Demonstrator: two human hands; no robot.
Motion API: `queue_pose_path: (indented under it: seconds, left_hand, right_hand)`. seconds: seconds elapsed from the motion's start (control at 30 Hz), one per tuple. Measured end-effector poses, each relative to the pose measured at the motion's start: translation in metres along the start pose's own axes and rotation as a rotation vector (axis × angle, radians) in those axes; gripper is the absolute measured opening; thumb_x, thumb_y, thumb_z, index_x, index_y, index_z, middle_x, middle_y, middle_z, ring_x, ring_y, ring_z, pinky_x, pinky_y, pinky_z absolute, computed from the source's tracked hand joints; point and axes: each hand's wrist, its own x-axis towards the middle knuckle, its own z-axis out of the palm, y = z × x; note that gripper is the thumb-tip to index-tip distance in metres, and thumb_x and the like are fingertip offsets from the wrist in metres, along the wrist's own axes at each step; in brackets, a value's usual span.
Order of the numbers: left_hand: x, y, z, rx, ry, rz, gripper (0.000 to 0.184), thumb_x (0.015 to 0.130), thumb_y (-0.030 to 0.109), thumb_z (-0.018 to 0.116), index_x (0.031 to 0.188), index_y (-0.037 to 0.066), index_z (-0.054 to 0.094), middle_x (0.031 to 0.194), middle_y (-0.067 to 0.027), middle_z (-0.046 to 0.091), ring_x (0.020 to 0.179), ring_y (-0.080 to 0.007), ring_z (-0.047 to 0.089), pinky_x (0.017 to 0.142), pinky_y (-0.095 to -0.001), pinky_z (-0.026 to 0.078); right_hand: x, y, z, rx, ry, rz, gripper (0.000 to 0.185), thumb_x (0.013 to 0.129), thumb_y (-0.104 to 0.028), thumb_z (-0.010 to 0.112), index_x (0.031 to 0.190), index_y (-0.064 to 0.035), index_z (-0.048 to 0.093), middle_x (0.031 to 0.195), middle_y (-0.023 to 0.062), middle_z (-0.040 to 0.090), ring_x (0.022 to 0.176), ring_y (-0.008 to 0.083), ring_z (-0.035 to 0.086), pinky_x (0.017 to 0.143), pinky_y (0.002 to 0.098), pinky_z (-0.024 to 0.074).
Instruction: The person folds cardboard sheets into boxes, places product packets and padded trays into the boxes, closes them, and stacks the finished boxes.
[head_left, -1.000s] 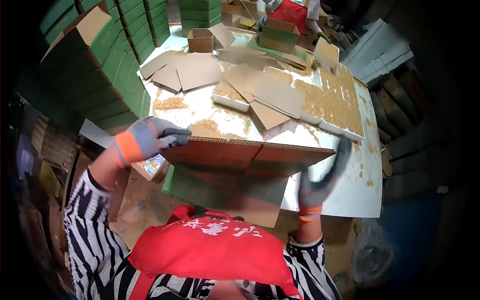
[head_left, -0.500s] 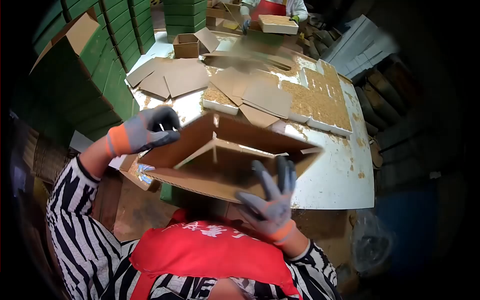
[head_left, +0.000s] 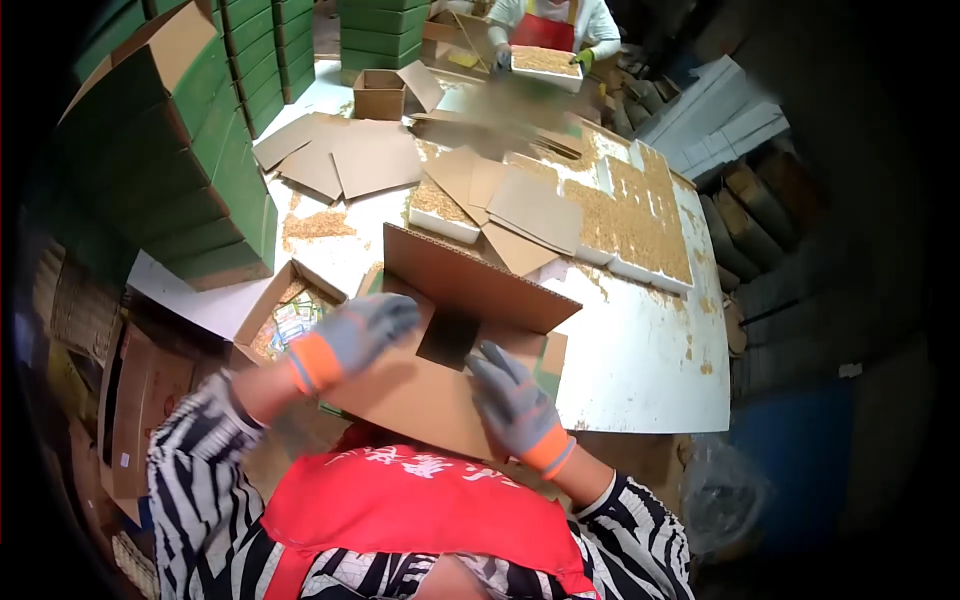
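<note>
A cardboard box [head_left: 415,395] with green outer sides stands in front of me at the table's near edge. Its far flap [head_left: 475,275] rises upright, while the near and side flaps are folded inward around a dark gap. Over the left side flap lies my left hand [head_left: 365,330], in a grey glove with an orange cuff, fingers stretched out. My right hand [head_left: 515,400], gloved alike, rests with extended fingers on the right part of the flaps. Left of the box, a small open carton [head_left: 265,300] holds several printed packets [head_left: 295,320].
Loose cardboard sheets [head_left: 375,155] and white trays of brown crumbly material [head_left: 630,225] lie on the white table [head_left: 640,370]. Green boxes [head_left: 200,170] are stacked at left. Across the table, a person [head_left: 548,25] holds a filled white tray [head_left: 545,65].
The box has turned from tilted to standing, and its near and side flaps have folded inward. My left hand has moved right and down onto it. The other person's tray has tipped and shifted left.
</note>
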Motion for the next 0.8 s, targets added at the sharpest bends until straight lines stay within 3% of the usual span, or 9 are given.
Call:
queue_pose_path:
  seconds: [0.03,0.2,0.27,0.33,0.4,0.53,0.6,0.67,0.8]
  left_hand:
    - [-0.006,0.012,0.015,0.595,0.132,0.11,0.059,0.085,0.038,0.063,0.13,0.002,0.05,0.119,-0.0215,0.052,0.109,-0.0361,0.052,0.097,-0.0431,0.041]
    - [-0.013,0.027,0.027,0.71,0.695,0.086,0.093,0.081,0.045,0.067,0.143,-0.009,0.023,0.141,-0.0267,0.032,0.13,-0.0421,0.031,0.11,-0.0509,0.021]
    - [-0.009,0.018,0.018,0.773,0.759,0.047,0.092,0.085,0.047,0.061,0.142,-0.012,0.019,0.145,-0.0288,0.027,0.136,-0.0421,0.025,0.112,-0.0491,0.019]
    - [-0.009,0.013,0.015,0.416,0.458,-0.387,0.082,0.087,0.05,0.058,0.141,-0.004,0.03,0.119,-0.0284,0.055,0.106,-0.0409,0.056,0.089,-0.0454,0.046]
    - [-0.004,0.014,0.016,0.613,0.306,-0.474,0.061,0.084,0.038,0.067,0.13,0.001,0.048,0.108,-0.0189,0.063,0.094,-0.034,0.062,0.079,-0.0433,0.049]
    - [-0.016,0.073,0.0,0.667,0.574,0.214,0.052,0.079,0.028,0.073,0.12,0.002,0.055,0.102,-0.0148,0.066,0.086,-0.0316,0.064,0.078,-0.035,0.049]
    - [-0.002,0.071,-0.004,0.511,0.781,0.563,0.045,0.083,0.038,0.069,0.107,0.0,0.061,0.091,-0.0135,0.066,0.082,-0.0273,0.064,0.076,-0.0351,0.05]
    - [0.006,0.031,0.006,-0.236,0.952,0.297,0.06,0.095,0.057,0.043,0.105,0.001,0.061,0.098,-0.009,0.066,0.089,-0.0183,0.062,0.081,-0.0318,0.047]
    - [0.009,-0.091,-0.002,-1.582,0.341,-0.171,0.081,0.091,0.07,0.034,0.123,-0.002,0.055,0.115,-0.012,0.061,0.1,-0.0212,0.059,0.09,-0.0315,0.047]
  right_hand:
    - [0.015,-0.016,-0.02,-0.183,0.047,-0.099,0.057,0.079,-0.017,0.07,0.131,-0.0079,0.05,0.134,0.0219,0.046,0.121,0.0412,0.047,0.1,0.0474,0.0396]
    - [0.061,-0.012,-0.052,-0.267,0.301,-0.002,0.05,0.074,-0.024,0.073,0.119,-0.0089,0.057,0.113,0.0243,0.056,0.109,0.0434,0.051,0.098,0.0488,0.0386]
    - [0.033,-0.029,-0.057,0.026,-0.108,0.195,0.047,0.076,-0.024,0.072,0.118,-0.0078,0.058,0.109,0.024,0.059,0.107,0.0416,0.054,0.096,0.0459,0.0415]
    - [-0.001,-0.018,-0.045,0.046,-0.168,-0.056,0.048,0.083,-0.025,0.067,0.126,-0.0083,0.056,0.119,0.0194,0.06,0.105,0.0339,0.059,0.089,0.0378,0.048]
    - [-0.029,0.056,-0.022,0.689,0.109,0.367,0.043,0.092,-0.025,0.059,0.132,-0.0096,0.054,0.12,0.0149,0.061,0.106,0.0262,0.059,0.088,0.0369,0.0489]
    - [-0.008,0.08,-0.042,0.982,0.26,0.87,0.05,0.1,-0.033,0.044,0.138,-0.0012,0.043,0.129,0.0107,0.053,0.112,0.0183,0.053,0.089,0.035,0.048]
    - [0.002,0.075,-0.057,1.199,0.117,0.686,0.053,0.097,-0.037,0.049,0.134,0.0004,0.046,0.119,0.0089,0.058,0.103,0.0172,0.057,0.086,0.0337,0.0485]
    - [0.011,0.045,-0.084,0.993,0.268,0.487,0.048,0.09,-0.036,0.06,0.119,0.0012,0.055,0.113,0.0084,0.06,0.094,0.0169,0.059,0.084,0.0323,0.0489]
    - [-0.001,0.033,-0.057,0.153,0.028,-0.193,0.034,0.063,-0.021,0.085,0.081,-0.0071,0.06,0.099,0.0138,0.058,0.085,0.0295,0.058,0.073,0.0351,0.0499]
